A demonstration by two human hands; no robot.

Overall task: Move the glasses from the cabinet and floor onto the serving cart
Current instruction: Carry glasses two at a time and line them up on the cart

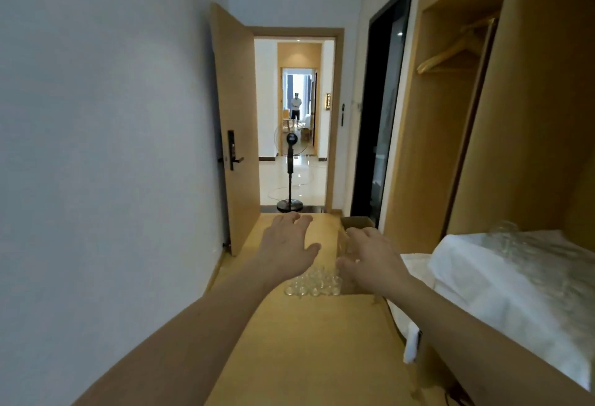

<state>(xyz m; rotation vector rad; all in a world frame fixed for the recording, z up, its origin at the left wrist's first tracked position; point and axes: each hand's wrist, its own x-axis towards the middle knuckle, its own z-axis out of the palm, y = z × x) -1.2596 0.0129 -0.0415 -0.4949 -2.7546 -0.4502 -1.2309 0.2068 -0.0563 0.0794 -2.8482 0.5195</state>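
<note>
Several clear glasses [312, 284] stand in a cluster on the wooden floor ahead of me. My left hand [286, 246] hovers above them with its fingers spread and holds nothing. My right hand [370, 256] curls round one clear glass [343, 243], lifted just right of the cluster. At the right, the serving cart [476, 280] is covered with a white cloth. More clear glasses [505, 238] stand on its far part, next to the wooden cabinet [534, 135].
A cardboard box [357, 223] sits on the floor just behind my right hand. A white wall runs along the left. An open wooden door [236, 135] leads to a hallway with a standing fan [290, 174]; a person stands far beyond. Hangers [450, 51] hang in the cabinet.
</note>
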